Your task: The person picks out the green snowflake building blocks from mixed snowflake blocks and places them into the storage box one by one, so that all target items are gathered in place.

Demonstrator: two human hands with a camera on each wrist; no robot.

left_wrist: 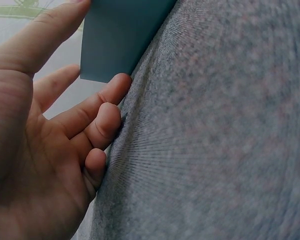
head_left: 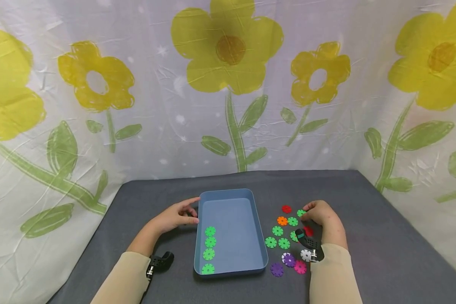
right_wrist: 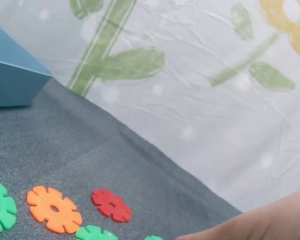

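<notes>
A blue rectangular tray [head_left: 233, 236] lies on the dark cloth, with a column of several green notched plastic discs [head_left: 210, 242] along its left side. My left hand [head_left: 175, 217] rests at the tray's left wall, index finger and thumb extended to it; the other fingers bend loosely in the left wrist view. To the right of the tray, my right hand [head_left: 321, 214] has thumb and index finger at the edge of a green disc [head_left: 300, 213], seemingly pinching it. The right wrist view shows only a strip of that hand, so the fingertips are hidden.
Around the right hand lie more notched discs: a red one [head_left: 286, 209], an orange one [head_left: 282, 221], several green ones [head_left: 277, 230], a purple one [head_left: 277, 269], a pink one [head_left: 300, 267] and a white one [head_left: 305, 255]. A flowered curtain [head_left: 156, 126] hangs behind the table.
</notes>
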